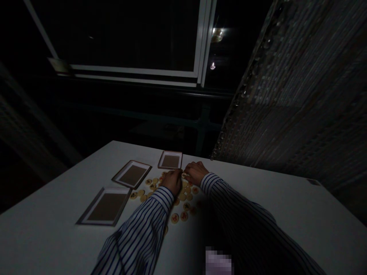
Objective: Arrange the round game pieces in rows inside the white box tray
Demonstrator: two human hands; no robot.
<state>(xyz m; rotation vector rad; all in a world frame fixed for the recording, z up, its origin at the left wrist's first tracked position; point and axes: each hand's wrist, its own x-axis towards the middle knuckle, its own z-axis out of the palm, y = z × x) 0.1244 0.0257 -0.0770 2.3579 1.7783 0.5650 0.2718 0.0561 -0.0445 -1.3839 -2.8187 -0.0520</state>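
Observation:
Both my arms, in blue-and-white striped sleeves, reach forward over a white table [286, 214]. My left hand [172, 181] rests curled, knuckles up, on a scatter of round pale game discs [183, 216] with dark and red marks. My right hand [195, 172] is also curled and pinches one disc [184, 175] between its fingertips, close against the left hand. Just beyond the hands lies a small shallow tray [170, 160] with a brown inside.
Two more shallow brown-lined trays lie to the left: a middle tray [131, 174] and a near tray [105, 206]. A dark window with a white frame [200, 46] stands behind the table. A textured curtain or wall [301, 95] rises at right. The room is dim.

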